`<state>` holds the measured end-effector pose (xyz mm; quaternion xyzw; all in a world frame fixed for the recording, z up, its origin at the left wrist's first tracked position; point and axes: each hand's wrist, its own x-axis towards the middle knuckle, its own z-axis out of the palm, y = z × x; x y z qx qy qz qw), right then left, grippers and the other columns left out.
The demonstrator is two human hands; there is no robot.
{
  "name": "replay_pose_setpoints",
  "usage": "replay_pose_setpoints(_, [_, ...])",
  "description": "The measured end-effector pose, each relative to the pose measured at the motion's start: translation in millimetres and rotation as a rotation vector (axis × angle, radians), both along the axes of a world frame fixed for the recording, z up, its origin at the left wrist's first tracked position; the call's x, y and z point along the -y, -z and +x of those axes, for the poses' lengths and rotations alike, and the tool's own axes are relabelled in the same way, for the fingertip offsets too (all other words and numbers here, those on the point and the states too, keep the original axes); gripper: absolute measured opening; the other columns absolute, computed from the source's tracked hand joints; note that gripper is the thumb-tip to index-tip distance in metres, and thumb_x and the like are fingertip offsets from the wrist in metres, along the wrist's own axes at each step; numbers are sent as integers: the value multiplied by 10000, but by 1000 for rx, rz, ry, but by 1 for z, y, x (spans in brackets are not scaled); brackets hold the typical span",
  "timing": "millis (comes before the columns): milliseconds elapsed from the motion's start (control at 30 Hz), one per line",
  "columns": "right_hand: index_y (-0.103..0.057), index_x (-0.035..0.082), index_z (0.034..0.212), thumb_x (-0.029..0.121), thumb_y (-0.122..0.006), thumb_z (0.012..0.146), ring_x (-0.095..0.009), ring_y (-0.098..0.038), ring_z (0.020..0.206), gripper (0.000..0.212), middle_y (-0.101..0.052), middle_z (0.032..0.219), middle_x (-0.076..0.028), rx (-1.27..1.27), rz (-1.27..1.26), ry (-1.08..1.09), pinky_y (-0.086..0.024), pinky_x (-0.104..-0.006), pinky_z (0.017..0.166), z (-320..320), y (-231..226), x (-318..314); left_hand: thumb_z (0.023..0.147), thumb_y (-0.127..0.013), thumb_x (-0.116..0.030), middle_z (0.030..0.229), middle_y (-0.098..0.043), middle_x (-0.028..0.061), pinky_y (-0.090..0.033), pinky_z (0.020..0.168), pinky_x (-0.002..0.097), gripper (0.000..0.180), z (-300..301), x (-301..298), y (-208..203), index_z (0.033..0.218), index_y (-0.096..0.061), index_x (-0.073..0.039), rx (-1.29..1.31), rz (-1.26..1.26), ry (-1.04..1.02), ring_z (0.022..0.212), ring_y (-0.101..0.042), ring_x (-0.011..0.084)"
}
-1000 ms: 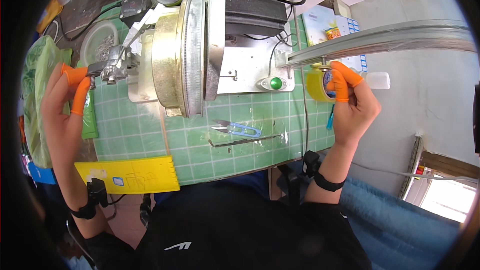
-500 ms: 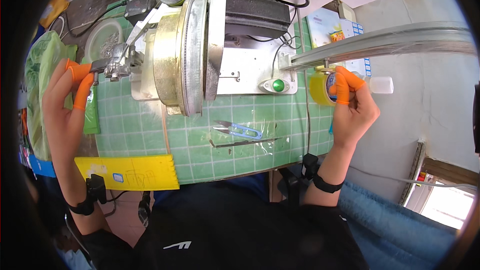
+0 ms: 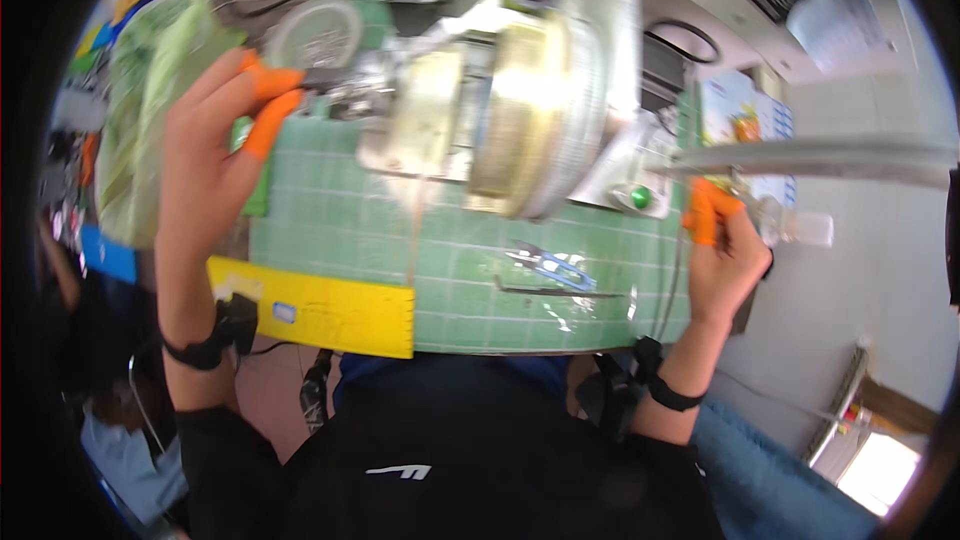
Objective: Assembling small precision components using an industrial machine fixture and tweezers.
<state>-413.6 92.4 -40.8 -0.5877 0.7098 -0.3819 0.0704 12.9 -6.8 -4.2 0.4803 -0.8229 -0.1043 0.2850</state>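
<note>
My left hand (image 3: 215,145), with orange finger cots on thumb and forefinger, pinches the dark end of a metal lever (image 3: 320,80). That lever joins a blurred metal clamp (image 3: 365,85) on the left of the machine. The machine's large brass-and-silver drum (image 3: 515,120) stands between my hands. My right hand (image 3: 725,255), also in orange finger cots, has its fingertips pinched together just below the metal rail (image 3: 830,155); anything between them is hidden. Blue-handled thread snips (image 3: 560,270) and a thin dark tool (image 3: 560,291), like tweezers, lie on the green gridded mat (image 3: 460,305).
A green button (image 3: 640,197) sits on the machine's base. A yellow board (image 3: 310,310) lies at the front left edge. Beyond my left hand are a green plastic bag (image 3: 145,130) and a round tub (image 3: 315,35) of metal bits. A white-capped bottle (image 3: 805,229) stands right.
The whole view has swung, so bench, machine and hands sit further right, with motion blur. My left hand stays at the lever. The yellow roll beside my right hand no longer shows.
</note>
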Motion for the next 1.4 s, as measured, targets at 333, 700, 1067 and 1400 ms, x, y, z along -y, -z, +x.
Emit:
replay_pose_setpoints(333, [-675,-5,1234,173,-683,987,-217,-612,943,305,-695,1059,-159,-299,-397,-33,-473,-332,818,29,-45,-25,926,-662,-1,999,-678,129,-491,818,349,110,62,-14,-14,1017,-714,29,-35,192,-21,922,-658,271])
replay_pose_setpoints(700, [-655,21,1308,166,-788,916,-165,-591,744,438,-648,993,-88,261,-152,-915,-472,-299,637,202,-7,-1,1132,-393,-380,1051,-710,78,-457,973,319,529,-13,48,-2,1036,-731,15,-462,569,439,995,-628,180])
replay_pose_setpoints(1067, [-367,31,1509,50,-634,1019,-65,-452,880,558,-419,1169,-43,1167,-45,-520,-423,-231,863,255,30,41,1111,-409,-420,1139,-715,69,-511,951,361,514,0,64,-19,1218,-717,-23,-501,492,267,1044,-654,167])
replay_pose_setpoints(1400, [-511,52,1231,121,-509,1102,-88,-481,853,147,-537,1092,-33,1218,-129,-406,-426,-266,783,258,37,55,1139,-355,-411,1011,-627,84,-444,908,342,503,-60,61,-88,1108,-601,27,-391,525,631,961,-555,188])
